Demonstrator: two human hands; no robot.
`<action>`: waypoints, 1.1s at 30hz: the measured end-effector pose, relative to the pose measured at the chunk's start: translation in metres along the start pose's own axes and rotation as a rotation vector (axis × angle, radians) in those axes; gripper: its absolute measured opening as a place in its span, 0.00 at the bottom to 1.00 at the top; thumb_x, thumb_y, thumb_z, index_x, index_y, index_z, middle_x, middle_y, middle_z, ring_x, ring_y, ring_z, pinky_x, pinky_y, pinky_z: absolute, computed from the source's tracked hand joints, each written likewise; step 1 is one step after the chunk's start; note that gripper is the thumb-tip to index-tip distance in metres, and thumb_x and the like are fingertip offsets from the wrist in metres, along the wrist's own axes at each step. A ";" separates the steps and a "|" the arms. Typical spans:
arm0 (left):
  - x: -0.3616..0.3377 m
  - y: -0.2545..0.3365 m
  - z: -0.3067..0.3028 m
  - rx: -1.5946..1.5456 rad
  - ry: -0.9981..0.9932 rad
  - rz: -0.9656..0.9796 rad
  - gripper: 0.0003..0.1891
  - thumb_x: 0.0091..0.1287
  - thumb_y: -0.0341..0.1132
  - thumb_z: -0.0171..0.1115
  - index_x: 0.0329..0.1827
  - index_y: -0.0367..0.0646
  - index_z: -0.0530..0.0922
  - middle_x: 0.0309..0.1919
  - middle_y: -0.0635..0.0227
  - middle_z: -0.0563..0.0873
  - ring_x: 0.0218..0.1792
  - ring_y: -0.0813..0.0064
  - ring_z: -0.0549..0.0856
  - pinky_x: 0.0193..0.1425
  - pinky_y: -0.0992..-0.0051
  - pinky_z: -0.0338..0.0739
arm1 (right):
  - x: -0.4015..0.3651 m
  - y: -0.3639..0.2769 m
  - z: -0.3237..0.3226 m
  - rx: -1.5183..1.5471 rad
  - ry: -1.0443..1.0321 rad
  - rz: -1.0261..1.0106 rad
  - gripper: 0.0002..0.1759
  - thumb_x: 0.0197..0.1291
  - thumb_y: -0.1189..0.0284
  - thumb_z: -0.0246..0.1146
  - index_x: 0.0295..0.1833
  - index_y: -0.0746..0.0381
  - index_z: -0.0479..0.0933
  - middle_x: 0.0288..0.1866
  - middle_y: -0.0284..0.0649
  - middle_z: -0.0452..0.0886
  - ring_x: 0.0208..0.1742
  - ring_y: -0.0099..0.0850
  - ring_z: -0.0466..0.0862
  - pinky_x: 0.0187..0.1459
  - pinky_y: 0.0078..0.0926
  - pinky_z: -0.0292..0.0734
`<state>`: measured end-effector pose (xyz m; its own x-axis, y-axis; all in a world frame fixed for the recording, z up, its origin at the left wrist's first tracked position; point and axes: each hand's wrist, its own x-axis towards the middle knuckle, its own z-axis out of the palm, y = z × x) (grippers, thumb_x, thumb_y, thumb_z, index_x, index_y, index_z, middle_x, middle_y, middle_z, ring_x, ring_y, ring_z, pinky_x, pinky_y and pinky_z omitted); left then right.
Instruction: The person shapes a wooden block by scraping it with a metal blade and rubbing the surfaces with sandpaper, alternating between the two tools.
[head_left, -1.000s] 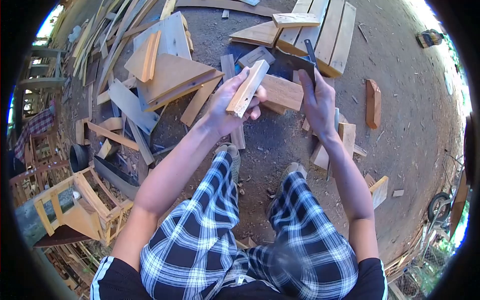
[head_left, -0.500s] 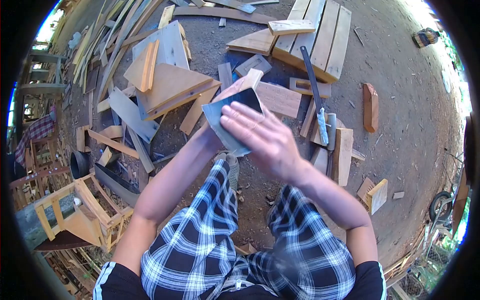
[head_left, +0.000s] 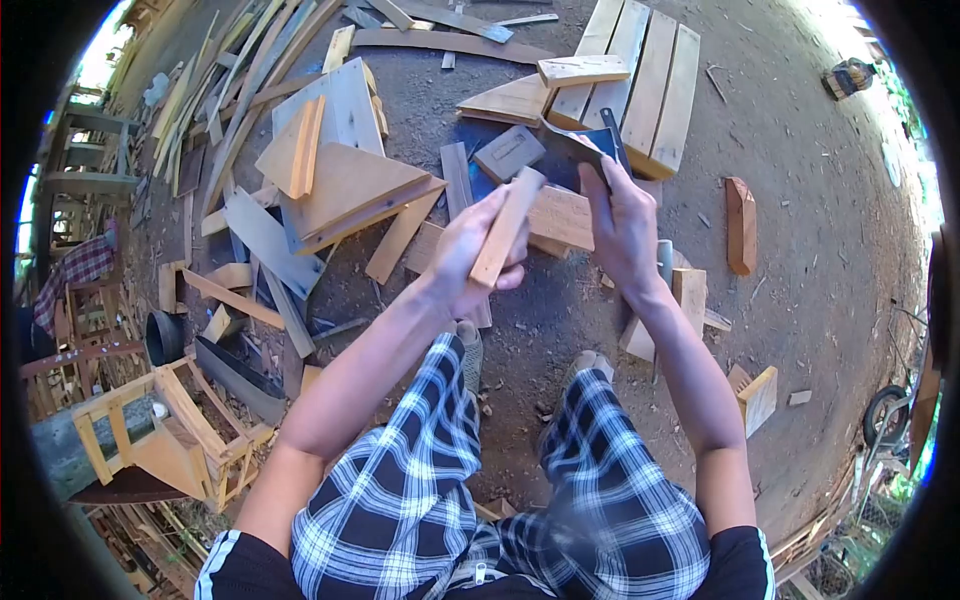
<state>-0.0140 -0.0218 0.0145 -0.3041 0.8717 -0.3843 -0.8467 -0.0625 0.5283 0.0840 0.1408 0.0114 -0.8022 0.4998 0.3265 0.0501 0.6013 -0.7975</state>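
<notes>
My left hand (head_left: pixel 462 255) is closed around a short wooden strip (head_left: pixel 507 228), which tilts up and away to the right. To its right, my right hand (head_left: pixel 628 225) pinches a bent sheet of sandpaper (head_left: pixel 572 143) between thumb and fingers. A gap separates the sandpaper from the strip. Beneath and between the hands, a flat wooden board (head_left: pixel 562 216) lies on the ground. A wooden block with a slot (head_left: pixel 509 153) rests just beyond the left hand.
A slatted wooden piece (head_left: pixel 650 90) lies ahead on the right. Stacked panels (head_left: pixel 350 190) and long offcuts (head_left: pixel 240 90) cover the left. A reddish block (head_left: pixel 740 225) sits on the dirt at right. A small wooden frame (head_left: pixel 180 400) stands at lower left.
The sandpaper was pressed under my flat right hand, over the left hand. Now my right hand has moved right and away with it, and the wooden strip shows plainly in my left hand.
</notes>
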 end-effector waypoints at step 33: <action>0.006 0.005 -0.014 0.019 0.064 0.017 0.14 0.79 0.47 0.42 0.51 0.52 0.73 0.38 0.74 0.81 0.32 0.83 0.81 0.27 0.79 0.74 | -0.021 -0.032 0.027 0.019 -0.063 -0.396 0.24 0.57 0.81 0.60 0.61 0.61 0.77 0.59 0.49 0.82 0.64 0.44 0.80 0.64 0.49 0.74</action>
<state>-0.0262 -0.0243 0.0042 -0.3457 0.8379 -0.4224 -0.8331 -0.0670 0.5490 0.0832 0.0937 0.0165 -0.7923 0.1923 0.5791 -0.2806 0.7280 -0.6256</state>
